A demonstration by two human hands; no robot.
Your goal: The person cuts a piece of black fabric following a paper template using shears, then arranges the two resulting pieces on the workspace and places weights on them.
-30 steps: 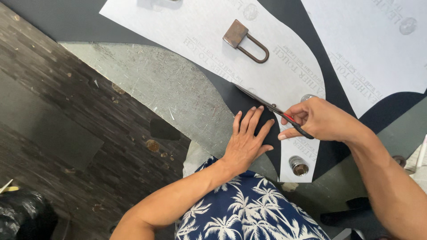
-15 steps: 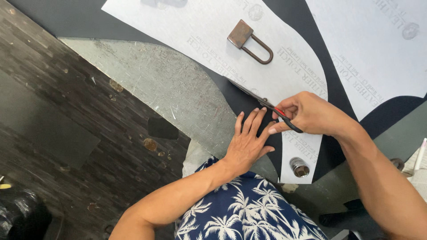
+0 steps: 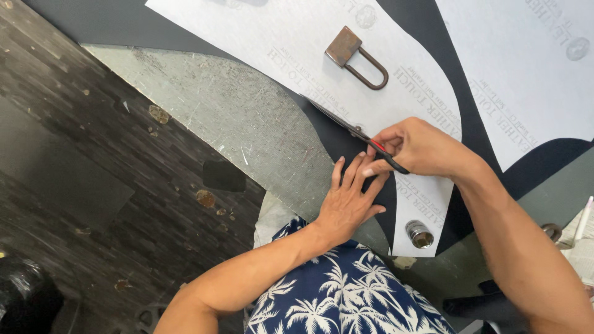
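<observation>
Scissors [image 3: 359, 133]: right hand [image 3: 421, 148] grips them, cutting black sheet [image 3: 346, 145] along template [image 3: 297, 55].
Left hand [image 3: 349, 198]: flat, pressing sheet.
Progress: lower stretch looks cut; upper edge remains.

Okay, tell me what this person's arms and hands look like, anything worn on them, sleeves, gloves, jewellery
Both arms are bare up to the frame edge, with no sleeves in view. The left hand and the right hand wear no gloves, and no rings, watch or bracelet show. The only clothing visible is a dark blue garment with a white palm-tree print at the body.
</observation>
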